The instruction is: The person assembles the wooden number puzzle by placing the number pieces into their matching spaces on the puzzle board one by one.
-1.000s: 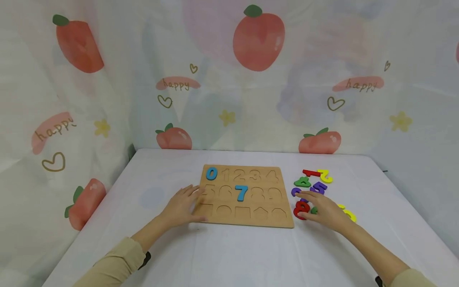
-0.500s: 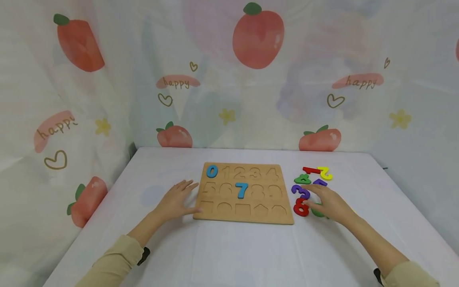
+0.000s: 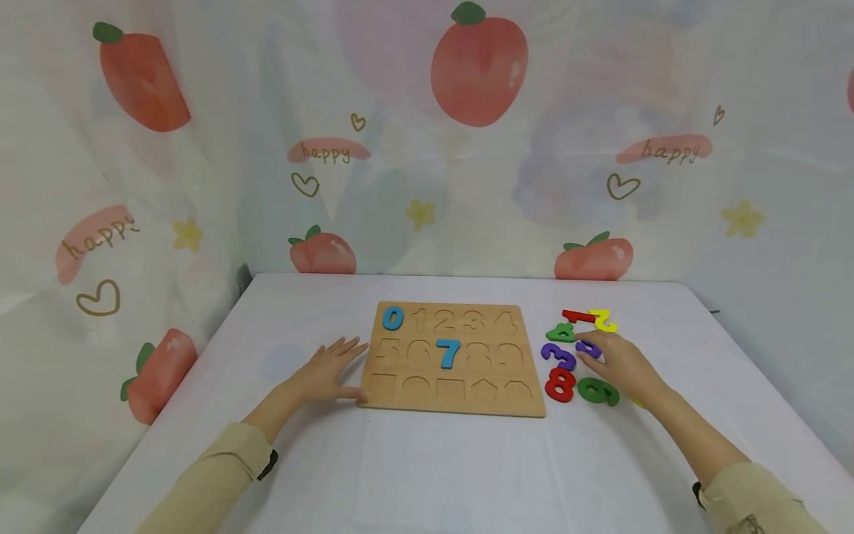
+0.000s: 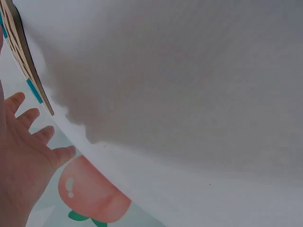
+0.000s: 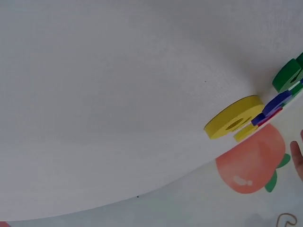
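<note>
1. Hovering, the right hand (image 3: 620, 363) is being held with thumb and forefinger parted.
2. Between them, the purple number (image 3: 588, 350) is being framed, long axis hidden.
3. Farther off, the left hand (image 3: 322, 376) is being held spread at the board (image 3: 427, 405).

The puzzle board (image 3: 420, 371) looks like plain tan wood, flat and matt, with finely cut outlines. The blue 0 (image 3: 386, 319) and blue 7 (image 3: 450, 343) have an even, smooth, paint-like colour. The red 8 (image 3: 559, 385) and purple 3 (image 3: 563, 357) look equally smooth; whether they are wood or plastic cannot be told. The yellow digit (image 5: 229, 113) shows a smooth, dull side wall. The cloth-covered surface (image 3: 454, 475) is white and matt, faintly creased. The backdrop (image 3: 467, 200) is printed cloth, softly rippled. The left sleeve (image 3: 213, 471) and right sleeve (image 3: 757, 493) are matt, wrinkled beige cloth.
</note>
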The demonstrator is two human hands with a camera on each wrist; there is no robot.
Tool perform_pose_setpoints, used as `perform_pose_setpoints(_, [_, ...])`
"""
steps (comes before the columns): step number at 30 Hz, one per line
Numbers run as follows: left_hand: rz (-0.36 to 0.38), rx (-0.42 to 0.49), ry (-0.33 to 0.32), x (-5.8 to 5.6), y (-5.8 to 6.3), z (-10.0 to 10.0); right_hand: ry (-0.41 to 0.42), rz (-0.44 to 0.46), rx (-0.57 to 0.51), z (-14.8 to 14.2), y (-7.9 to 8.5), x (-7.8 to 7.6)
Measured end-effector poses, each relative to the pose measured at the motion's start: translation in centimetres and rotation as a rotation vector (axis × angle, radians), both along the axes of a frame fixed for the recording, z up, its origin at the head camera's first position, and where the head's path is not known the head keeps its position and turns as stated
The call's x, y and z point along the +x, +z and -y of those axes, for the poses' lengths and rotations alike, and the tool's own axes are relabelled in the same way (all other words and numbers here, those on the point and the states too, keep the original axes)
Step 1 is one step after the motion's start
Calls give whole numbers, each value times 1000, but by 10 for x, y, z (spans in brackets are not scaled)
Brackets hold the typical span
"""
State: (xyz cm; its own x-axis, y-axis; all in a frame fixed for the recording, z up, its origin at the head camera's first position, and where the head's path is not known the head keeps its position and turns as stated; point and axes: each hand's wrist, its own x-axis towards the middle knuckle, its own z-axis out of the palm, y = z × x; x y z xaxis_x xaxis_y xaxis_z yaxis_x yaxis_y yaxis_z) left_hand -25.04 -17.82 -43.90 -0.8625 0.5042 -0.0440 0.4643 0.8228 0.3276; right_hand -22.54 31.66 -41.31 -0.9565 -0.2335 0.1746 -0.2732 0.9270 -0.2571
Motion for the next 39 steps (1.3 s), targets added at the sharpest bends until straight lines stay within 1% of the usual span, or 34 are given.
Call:
perform_pose_setpoints(3, [66, 3, -30, -6, -1, 0, -6, 5, -3, -3, 1, -6])
perform_pose_setpoints(5, [88, 2, -44, -9, -2, -1, -3, 5, 5, -4, 3, -11])
perform_pose_setpoints(9, [101, -2, -56, -15, -5, 0, 0, 4, 34, -6, 9, -24])
perform_pose_setpoints(13, [101, -1, -57, -19, -7, 1, -8, 15, 37, -7, 10, -38])
perform_pose_setpoints(18, [137, 3, -32, -25, -6, -1, -37, 51, 11, -12, 8, -50])
perform_pose_setpoints(21, [155, -14, -19, -27, -7, -3, -55, 79, 11, -15, 6, -57])
perform_pose_setpoints(24, [160, -15, -24, -28, -7, -5, -70, 98, 24, -15, 4, -66])
perform_pose_setpoints(28, [182, 4, -38, -30, -5, -7, -72, 93, 54, -17, 1, -77])
perform_pose_setpoints(32, [205, -4, -52, -31, -6, -8, -79, 80, 70, -23, -2, -84])
perform_pose_setpoints(35, [207, -21, -62, -32, -6, -8, -88, 86, 81, -29, -3, -86])
perform_pose_setpoints(39, [201, -55, -57, -32, -5, -8, -81, 104, 102, -32, -4, -88])
